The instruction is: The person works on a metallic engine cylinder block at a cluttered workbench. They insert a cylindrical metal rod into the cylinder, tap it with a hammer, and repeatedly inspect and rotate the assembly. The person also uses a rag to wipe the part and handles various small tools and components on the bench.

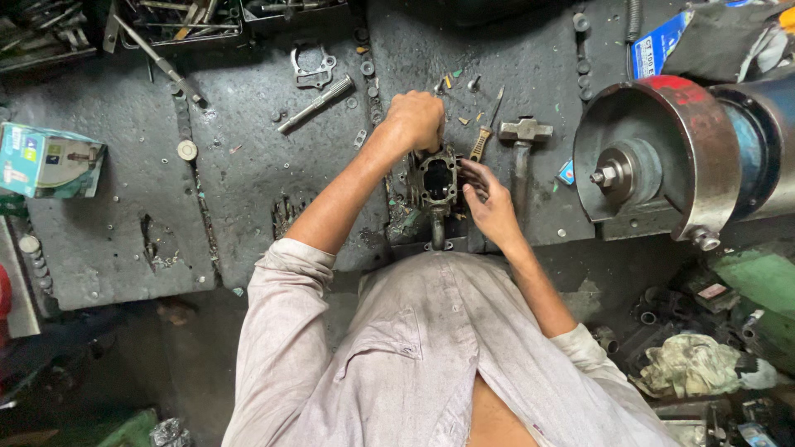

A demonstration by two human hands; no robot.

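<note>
Both our hands on a dark metal engine part (pixel 436 180) at the near edge of the grimy workbench (pixel 248 157).
Our left hand (pixel 416 118) is fisted over its top; our right hand (pixel 490 201) presses curled fingers to its side — a hammer (pixel 522 141) lies just beside, a bench grinder (pixel 662 157) further right.

Grimy dark workbench (pixel 248 165), hammer (pixel 522 136), metal rod (pixel 315 103), gasket plate (pixel 314 68), washer (pixel 187 150), teal box (pixel 50 161), bench grinder (pixel 671 161)
</note>
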